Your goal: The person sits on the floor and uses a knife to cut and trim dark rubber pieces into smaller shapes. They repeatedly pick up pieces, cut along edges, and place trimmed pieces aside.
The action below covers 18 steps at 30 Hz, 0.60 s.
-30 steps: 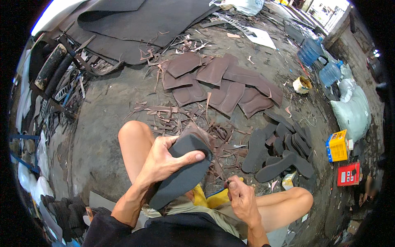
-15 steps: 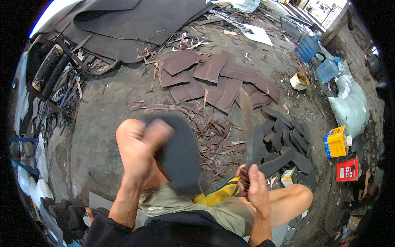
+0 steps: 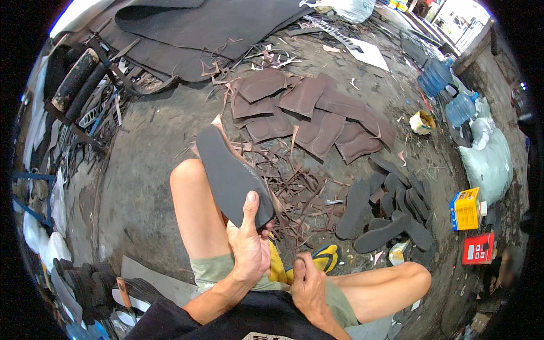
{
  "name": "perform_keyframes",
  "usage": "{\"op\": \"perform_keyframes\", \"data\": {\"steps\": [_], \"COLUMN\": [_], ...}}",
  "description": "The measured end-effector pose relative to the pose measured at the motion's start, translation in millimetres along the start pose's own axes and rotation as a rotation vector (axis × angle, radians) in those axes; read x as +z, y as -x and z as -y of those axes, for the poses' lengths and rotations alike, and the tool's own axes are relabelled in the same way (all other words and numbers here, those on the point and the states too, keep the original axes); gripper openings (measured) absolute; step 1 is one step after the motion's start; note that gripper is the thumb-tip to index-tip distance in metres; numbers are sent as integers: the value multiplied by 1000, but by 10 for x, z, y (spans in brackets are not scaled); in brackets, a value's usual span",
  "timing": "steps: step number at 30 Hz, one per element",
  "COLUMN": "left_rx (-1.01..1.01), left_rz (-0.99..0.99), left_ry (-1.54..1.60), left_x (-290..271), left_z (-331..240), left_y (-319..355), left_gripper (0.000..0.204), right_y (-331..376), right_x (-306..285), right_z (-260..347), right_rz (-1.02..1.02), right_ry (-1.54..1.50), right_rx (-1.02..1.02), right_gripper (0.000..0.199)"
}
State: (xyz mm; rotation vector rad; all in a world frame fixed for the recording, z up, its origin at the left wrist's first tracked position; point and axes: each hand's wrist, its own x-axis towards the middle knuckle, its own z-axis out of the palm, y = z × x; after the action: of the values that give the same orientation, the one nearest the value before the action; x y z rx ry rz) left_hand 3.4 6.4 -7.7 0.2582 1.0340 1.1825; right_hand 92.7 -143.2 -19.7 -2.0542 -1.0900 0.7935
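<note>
My left hand (image 3: 249, 249) grips the heel end of a dark grey shoe sole (image 3: 229, 175), thumb flat on its face and fingers underneath. A brown sheet (image 3: 219, 126) lies behind the sole and sticks out past its edge. The sole tilts up over my bent left knee. Low by my lap, my right hand (image 3: 310, 286) is closed round the knife handle; the blade can hardly be made out against the scraps. Beyond the hands lie brown scrap strips (image 3: 300, 198) and several brown sheets with pressed sole outlines (image 3: 320, 133).
A pile of dark soles (image 3: 396, 198) lies to the right, near a yellow box (image 3: 466, 208) and a red box (image 3: 477, 248). Yellow flip-flops (image 3: 328, 258) sit between my legs. Large dark sheets (image 3: 187, 37) cover the far left; blue water jugs (image 3: 435, 76) stand far right.
The sole has turned from a blurred upright pose to a steady tilt, its brown backing now showing. My left hand has moved down to its heel end. The right hand's raised knife has come down.
</note>
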Motion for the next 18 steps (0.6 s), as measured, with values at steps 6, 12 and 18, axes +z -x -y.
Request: {"op": "perform_keyframes", "data": {"steps": [6, 12, 18], "left_rx": [10, -14, -44], "left_rz": [48, 110, 226], "left_ry": [-11, -91, -60], "left_x": [-97, -408, -579], "left_z": [71, 82, -169], "left_y": [-4, 131, 199], "left_gripper": [34, 39, 33], "right_y": [106, -678, -851], "right_x": [-2, 112, 27], "right_z": [-56, 360, 457], "right_rz": [39, 157, 208], "right_ry": [51, -95, -245], "right_rx": [65, -41, -16], "right_gripper": [48, 47, 50]}}
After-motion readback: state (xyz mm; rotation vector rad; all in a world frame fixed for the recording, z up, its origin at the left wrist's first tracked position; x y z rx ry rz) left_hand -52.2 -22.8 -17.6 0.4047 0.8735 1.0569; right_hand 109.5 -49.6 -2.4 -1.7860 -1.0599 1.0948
